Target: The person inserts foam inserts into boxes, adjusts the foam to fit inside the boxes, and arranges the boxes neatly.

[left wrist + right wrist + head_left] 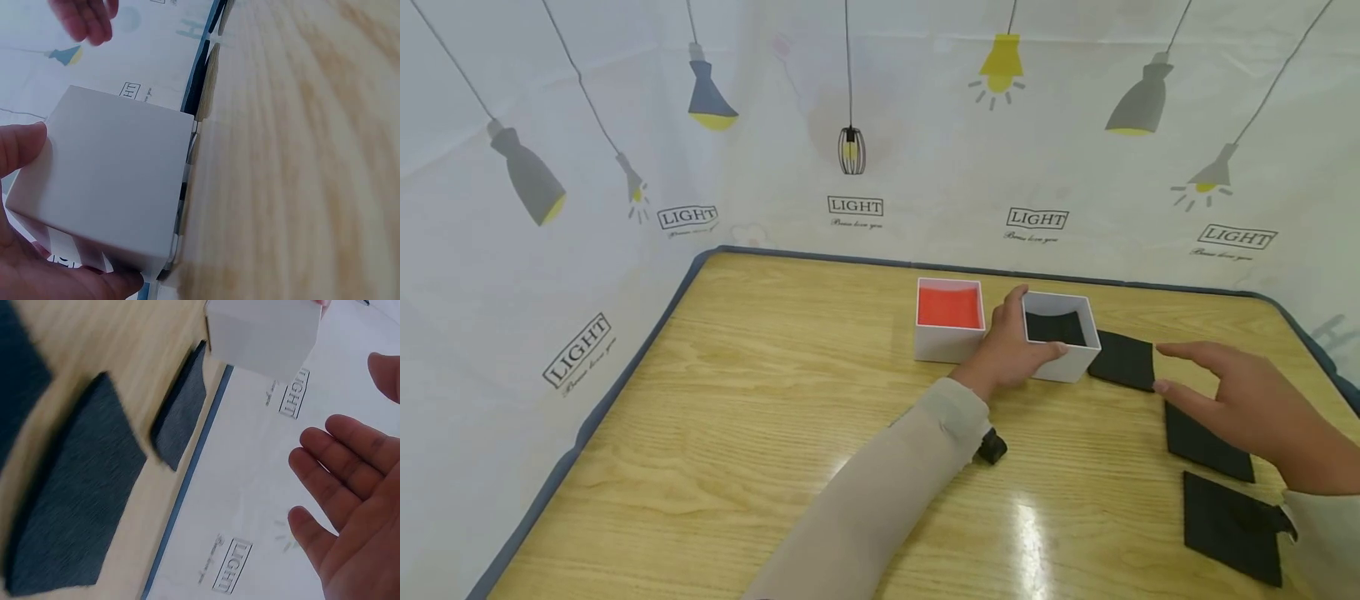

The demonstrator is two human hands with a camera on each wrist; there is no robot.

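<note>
My left hand [1011, 346] grips a white open-topped box [1070, 364] at its left side, thumb on the near wall and fingers along the side. Inside that box lies black sheet material [1056, 327]. In the left wrist view the box wall [112, 175] fills much of the picture, between thumb and fingers. My right hand [1255, 400] hovers, fingers extended and holding nothing, close to a flat black square [1123, 360] that lies beside the box. The right wrist view shows the right hand [356, 481] with its fingers apart, away from the black squares.
Another white box [950, 344] with red material [950, 307] in it stands left of the gripped box. Two more black squares, a middle one [1206, 443] and a near one [1225, 529], lie on the wooden table [760, 417] at right. A printed curtain [925, 125] rises behind.
</note>
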